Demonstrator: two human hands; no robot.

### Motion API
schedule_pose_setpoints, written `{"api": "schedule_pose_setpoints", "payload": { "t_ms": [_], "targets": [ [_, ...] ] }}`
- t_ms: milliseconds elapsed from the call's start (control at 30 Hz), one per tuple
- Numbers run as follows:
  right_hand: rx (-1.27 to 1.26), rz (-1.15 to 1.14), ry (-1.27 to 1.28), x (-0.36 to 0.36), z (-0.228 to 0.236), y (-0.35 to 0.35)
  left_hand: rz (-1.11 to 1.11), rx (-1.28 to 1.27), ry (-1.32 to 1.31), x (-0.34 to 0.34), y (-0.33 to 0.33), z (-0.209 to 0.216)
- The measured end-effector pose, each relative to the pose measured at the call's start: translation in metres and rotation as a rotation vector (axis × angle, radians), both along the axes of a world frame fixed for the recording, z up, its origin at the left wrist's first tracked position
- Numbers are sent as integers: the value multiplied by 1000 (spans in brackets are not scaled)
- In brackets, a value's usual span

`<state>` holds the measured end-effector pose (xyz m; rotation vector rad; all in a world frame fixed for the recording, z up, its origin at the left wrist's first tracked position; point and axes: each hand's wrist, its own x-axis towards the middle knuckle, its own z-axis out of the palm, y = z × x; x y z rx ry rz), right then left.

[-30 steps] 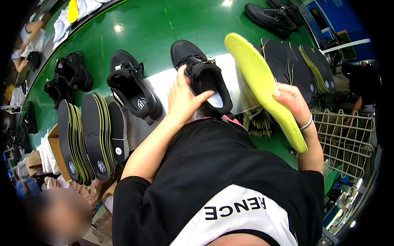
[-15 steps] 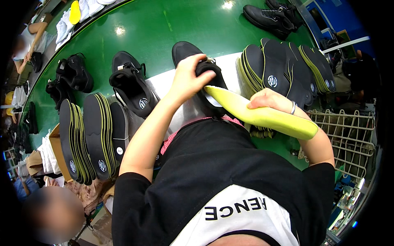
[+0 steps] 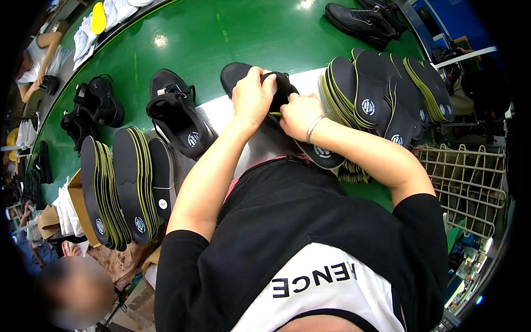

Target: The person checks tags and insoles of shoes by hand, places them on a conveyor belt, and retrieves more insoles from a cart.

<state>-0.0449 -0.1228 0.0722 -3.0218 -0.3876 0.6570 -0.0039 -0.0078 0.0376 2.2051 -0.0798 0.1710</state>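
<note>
A black shoe (image 3: 234, 76) rests in front of me on a pale sheet (image 3: 221, 108), toe pointing away and to the left. My left hand (image 3: 254, 98) grips it around the collar and tongue, fingers curled on the upper. In my right hand (image 3: 301, 115) is a black insole (image 3: 327, 159) with a yellow-green edge, pinched near its middle. The insole's front end goes in at the shoe opening, and its heel, with a round white print, sticks out toward me. My hands hide the front of the insole.
Left of the shoe stand another black shoe (image 3: 176, 119) and stacks of insoles (image 3: 130, 177). More insole stacks (image 3: 354, 91) lie to the right, by a wire basket (image 3: 464, 191). Black shoes (image 3: 362, 25) sit far right on the green table (image 3: 221, 27). Other people are at the left.
My right hand has brought the insole left to the shoe opening and turned its black side up. My left hand has shifted slightly on the shoe, whose toe has swung left.
</note>
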Motion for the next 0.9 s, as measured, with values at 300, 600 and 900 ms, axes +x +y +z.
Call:
{"api": "schedule_pose_setpoints", "payload": {
  "t_ms": [300, 600, 900],
  "targets": [
    [-294, 150, 204, -41, 60, -33, 71, -48, -8, -3, 5, -8],
    [4, 176, -7, -23, 38, -27, 55, -80, 7, -4, 4, -8],
    [-125, 281, -20, 8, -13, 6, 45, -105, -75, -4, 5, -14]
  ]
}}
